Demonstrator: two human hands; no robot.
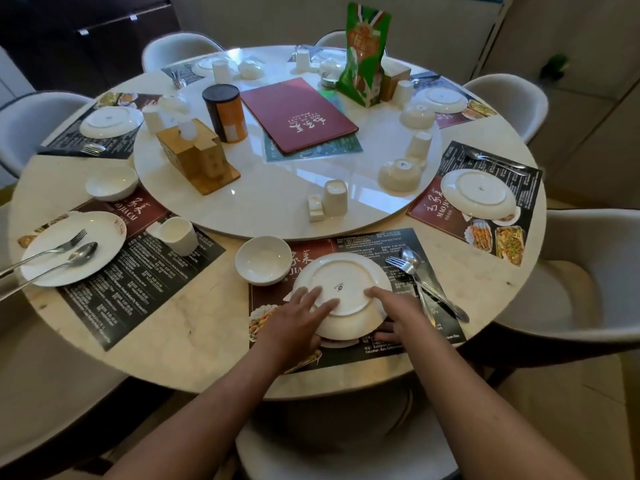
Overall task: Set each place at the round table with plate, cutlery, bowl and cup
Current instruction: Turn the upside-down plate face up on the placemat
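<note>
— Two hands on the nearest plate [341, 295], which sits upside down, base ring up, on the near placemat [446, 327]. Left hand [300, 320]: fingers straight, spread flat over the plate's underside, thumb at the near rim. Right hand [394, 315]: fingers straight across the base, thumb tucked under the near edge. Neither hand curls round it.

— Rest of that setting?

— White bowl [264, 259], upright, just beside the plate on its left, partly on the mat. Fork and spoon [415, 271] lie together on the mat to the plate's right, handles crossing.

— Neighbouring places?

— Left: plate [74, 247] right way up with a fork and spoon [69, 252] on it, a cup [180, 235] tilted on the mat, a bowl [111, 183] upright beyond on the bare surface [180, 344]. Right: plate [479, 192] inverted on its mat, a spoon [491, 161] beyond it.

— Centre?

— On the turntable [277, 202]: an upturned cup [335, 198] near the front edge, an inverted bowl [398, 174], a wooden holder [197, 155], a dark-lidded canister [225, 112], a red menu [298, 116], a green packet [365, 53]. Far settings hold inverted plates, cups and bowls; finer detail I cannot tell.
</note>
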